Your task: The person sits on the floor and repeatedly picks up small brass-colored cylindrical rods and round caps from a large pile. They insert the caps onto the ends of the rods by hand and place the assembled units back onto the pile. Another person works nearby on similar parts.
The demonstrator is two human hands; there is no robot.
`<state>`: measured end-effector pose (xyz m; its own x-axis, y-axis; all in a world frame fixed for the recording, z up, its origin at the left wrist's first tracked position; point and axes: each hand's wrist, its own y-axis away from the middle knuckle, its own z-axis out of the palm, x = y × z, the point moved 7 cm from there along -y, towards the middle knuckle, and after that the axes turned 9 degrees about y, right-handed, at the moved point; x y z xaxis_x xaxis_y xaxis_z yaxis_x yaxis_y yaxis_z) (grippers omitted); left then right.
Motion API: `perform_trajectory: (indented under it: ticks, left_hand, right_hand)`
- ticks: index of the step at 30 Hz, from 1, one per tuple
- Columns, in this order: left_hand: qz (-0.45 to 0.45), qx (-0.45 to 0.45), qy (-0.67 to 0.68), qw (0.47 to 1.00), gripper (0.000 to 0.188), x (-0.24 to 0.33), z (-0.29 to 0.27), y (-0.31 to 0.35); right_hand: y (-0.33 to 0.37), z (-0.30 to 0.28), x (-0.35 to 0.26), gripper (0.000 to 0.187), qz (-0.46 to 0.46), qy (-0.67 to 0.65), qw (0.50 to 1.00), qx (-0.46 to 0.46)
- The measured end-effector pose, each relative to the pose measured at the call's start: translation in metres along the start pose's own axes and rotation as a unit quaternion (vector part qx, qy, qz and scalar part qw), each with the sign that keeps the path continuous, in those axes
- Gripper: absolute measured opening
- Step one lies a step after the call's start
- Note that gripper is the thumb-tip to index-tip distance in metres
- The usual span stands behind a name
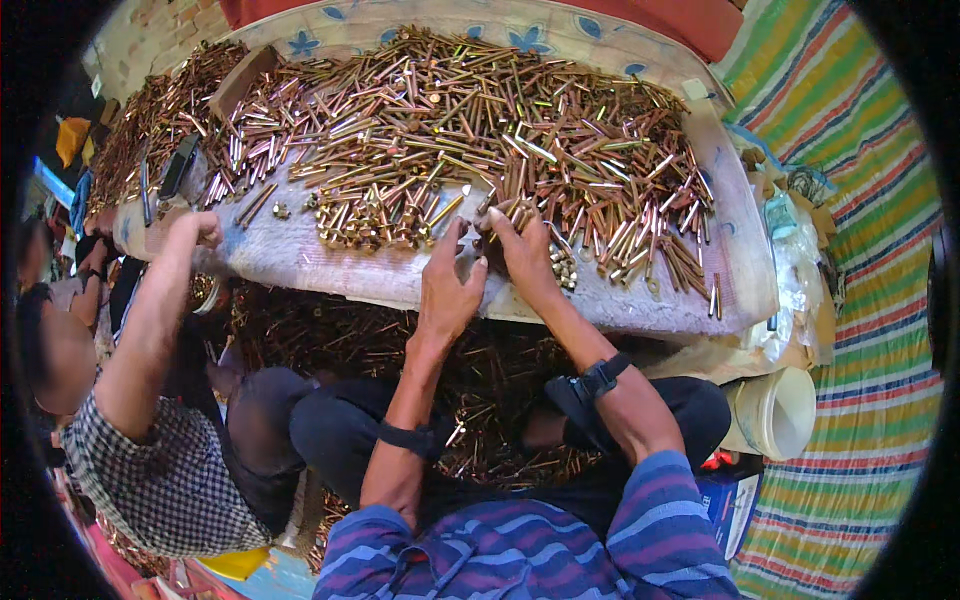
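Observation:
Long brassy bolts [440, 120] lie heaped across the cloth-covered table. My right hand [525, 250] has its fingers curled round a few bolts [512, 213] at the front of the heap; the fingers partly hide them. Just left of it, my left hand [455, 280] is raised above the table's near edge, thumb and fingers apart with nothing visible between them. To its left lies a bunch of bolts with hex heads [375, 225] facing me. Another small group of bolt heads [563, 268] sits beside my right hand.
At left, a co-worker in a checkered shirt [155, 480] reaches a closed hand [205, 230] over the table. A wooden block [243, 80] rests in the heap. More bolts [330, 335] lie below the table. A white bucket [780, 415] stands right, near a striped sheet [860, 330].

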<state>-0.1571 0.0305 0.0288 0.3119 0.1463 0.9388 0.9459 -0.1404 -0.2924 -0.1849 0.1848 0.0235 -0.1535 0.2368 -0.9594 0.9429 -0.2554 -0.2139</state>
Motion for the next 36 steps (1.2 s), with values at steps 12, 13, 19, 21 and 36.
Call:
perform_trajectory:
  ticks: [12,13,19,21,36]
  left_hand:
    - [-0.152,0.022,0.199,0.968,0.07,-0.004,0.005,0.012]
    - [-0.159,-0.012,0.253,0.954,0.069,0.002,0.008,0.014]
    - [-0.293,-0.167,0.469,0.817,0.053,0.039,0.013,0.036]
    - [-0.319,-0.184,0.472,0.801,0.052,0.044,0.017,0.047]
    - [-0.369,-0.242,0.446,0.779,0.038,0.038,0.04,0.108]
  right_hand:
    - [0.009,0.006,0.007,0.021,0.197,-0.364,0.908,-0.062]
    - [0.011,0.008,-0.006,0.02,0.167,-0.376,0.904,-0.114]
    - [0.047,0.001,-0.061,0.018,0.165,-0.303,0.902,-0.258]
    - [0.054,-0.002,-0.073,0.019,0.126,-0.173,0.944,-0.252]
    - [0.114,-0.03,-0.087,0.033,0.036,0.034,0.932,-0.359]
